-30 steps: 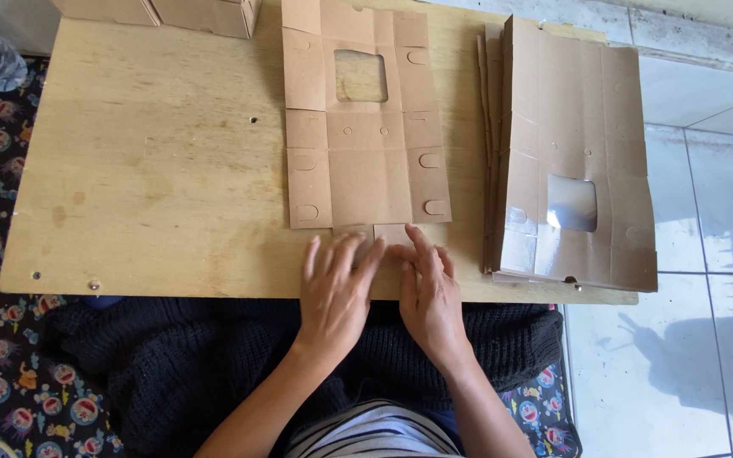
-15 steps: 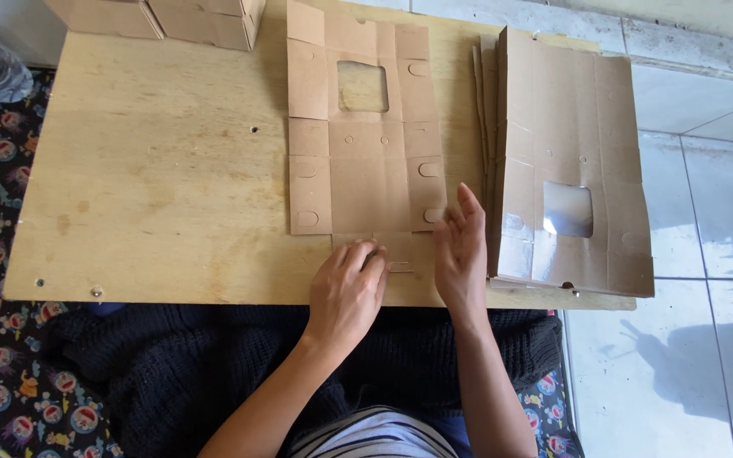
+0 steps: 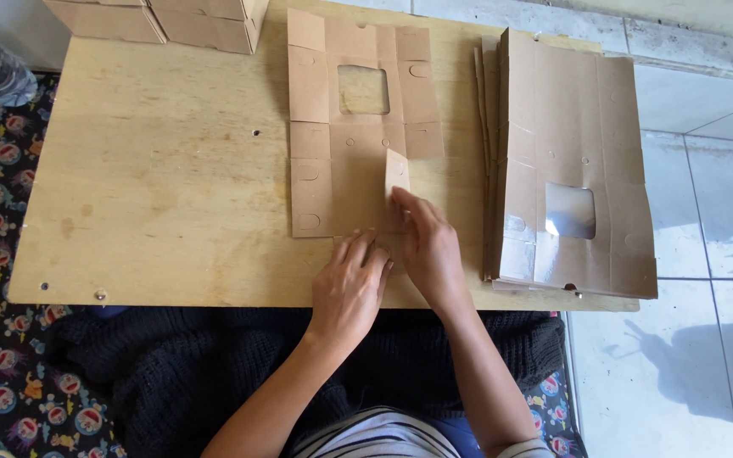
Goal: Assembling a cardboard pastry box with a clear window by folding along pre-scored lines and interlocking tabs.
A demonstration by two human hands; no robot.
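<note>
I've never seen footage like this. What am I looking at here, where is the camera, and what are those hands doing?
There is no machine here: a person wears a camera on the head, looking down at their own two bare hands. A wooden board serves as the work surface. On it lies a flat, unfolded brown cardboard box blank with a square window cut in it. The left hand presses on the blank's near edge, while the right hand lifts a side flap upright. To the right sits a stack of similar flat blanks, and folded boxes stand at the far edge.
</note>
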